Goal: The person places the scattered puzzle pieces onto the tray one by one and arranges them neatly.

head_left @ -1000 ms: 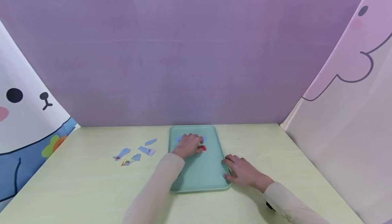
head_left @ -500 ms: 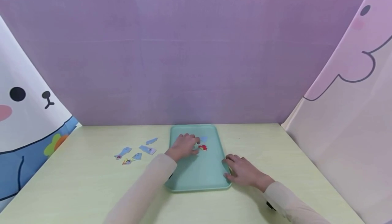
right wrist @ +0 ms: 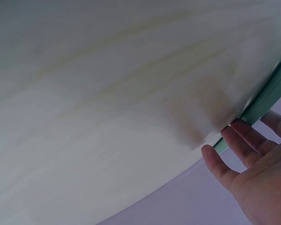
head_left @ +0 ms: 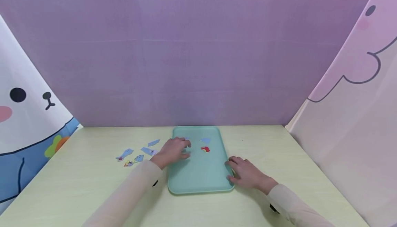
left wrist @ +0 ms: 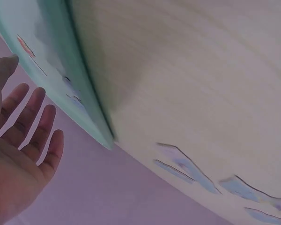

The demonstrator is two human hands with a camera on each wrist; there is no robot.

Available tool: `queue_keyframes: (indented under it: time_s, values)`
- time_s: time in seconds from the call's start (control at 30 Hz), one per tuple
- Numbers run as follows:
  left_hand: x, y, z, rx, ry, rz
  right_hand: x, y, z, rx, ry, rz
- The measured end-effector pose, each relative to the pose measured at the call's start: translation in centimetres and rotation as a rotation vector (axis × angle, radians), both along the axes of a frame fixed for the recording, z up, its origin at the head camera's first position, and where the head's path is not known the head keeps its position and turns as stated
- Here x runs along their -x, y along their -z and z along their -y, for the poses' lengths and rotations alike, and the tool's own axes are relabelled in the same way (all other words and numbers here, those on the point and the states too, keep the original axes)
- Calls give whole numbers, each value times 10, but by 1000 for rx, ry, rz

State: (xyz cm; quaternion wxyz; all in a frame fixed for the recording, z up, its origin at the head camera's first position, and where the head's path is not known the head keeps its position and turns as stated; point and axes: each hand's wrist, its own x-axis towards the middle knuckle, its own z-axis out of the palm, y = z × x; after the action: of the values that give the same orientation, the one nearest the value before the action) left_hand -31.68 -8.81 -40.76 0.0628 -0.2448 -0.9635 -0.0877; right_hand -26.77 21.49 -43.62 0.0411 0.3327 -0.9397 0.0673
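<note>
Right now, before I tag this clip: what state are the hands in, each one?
Left hand: open, holding nothing.
Right hand: open, touching the right edge of the tray.

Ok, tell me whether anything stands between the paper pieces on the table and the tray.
Only the left hand, over the left edge of the tray, and the low rim there. Nothing else visible separates the paper pieces from it; the right hand is at the opposite edge.

Pale yellow wood-look table (head_left: pixel 273 154); plain purple back wall (head_left: pixel 198 54).
Left: white-and-blue cartoon-printed panel (head_left: pixel 28 127). Right: pink-and-white cartoon-printed sheet (head_left: pixel 363 134). Lighting: soft, even.
</note>
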Motion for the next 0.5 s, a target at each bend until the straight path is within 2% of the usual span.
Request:
queue_keyframes:
  time_s: [0.3, 0.5]
  values:
    - [-10, -3, 32, -81, 2, -25, 0, 0, -1, 5, 10, 18]
    - [-14, -3, 53, -87, 10, -78, 0, 0, -2, 4, 9, 19]
